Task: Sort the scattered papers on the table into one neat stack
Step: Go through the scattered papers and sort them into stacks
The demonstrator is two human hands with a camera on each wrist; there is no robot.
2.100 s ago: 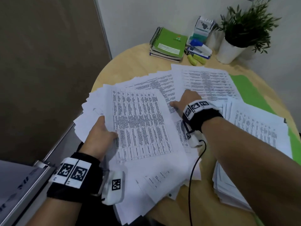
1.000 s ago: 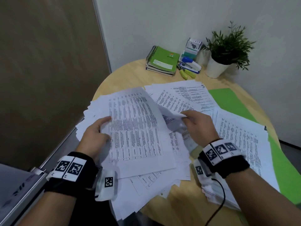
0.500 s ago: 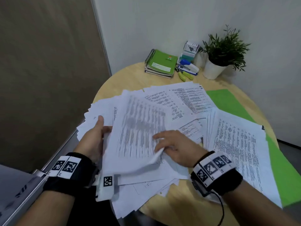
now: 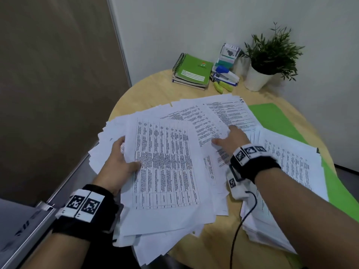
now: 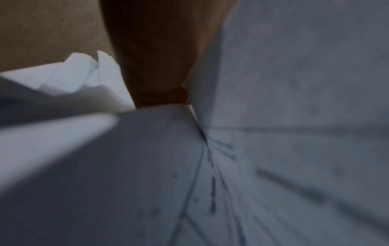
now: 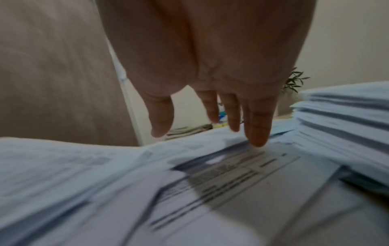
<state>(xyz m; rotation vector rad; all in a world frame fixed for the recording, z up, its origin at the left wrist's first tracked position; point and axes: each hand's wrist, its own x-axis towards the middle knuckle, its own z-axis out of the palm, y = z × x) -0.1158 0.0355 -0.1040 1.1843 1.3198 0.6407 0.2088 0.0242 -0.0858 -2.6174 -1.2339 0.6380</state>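
left hand [image 4: 116, 164] grips the left edge of a sheaf of printed papers [image 4: 165, 171], thumb on top of the table-printed top sheet, at the near left of the round wooden bench [image 4: 155, 88]. right hand [image 4: 232, 139] has its grip open, fingers [image 6: 257, 129] straight and spread, tips touching loose sheets [image 4: 219, 115] fanned across the bench middle. a thicker pile of papers [image 4: 291, 171] lies at right over a green folder [image 4: 275, 119]; green notebook [image 4: 192, 70] and potted plant [image 4: 270, 57] at the far edge.
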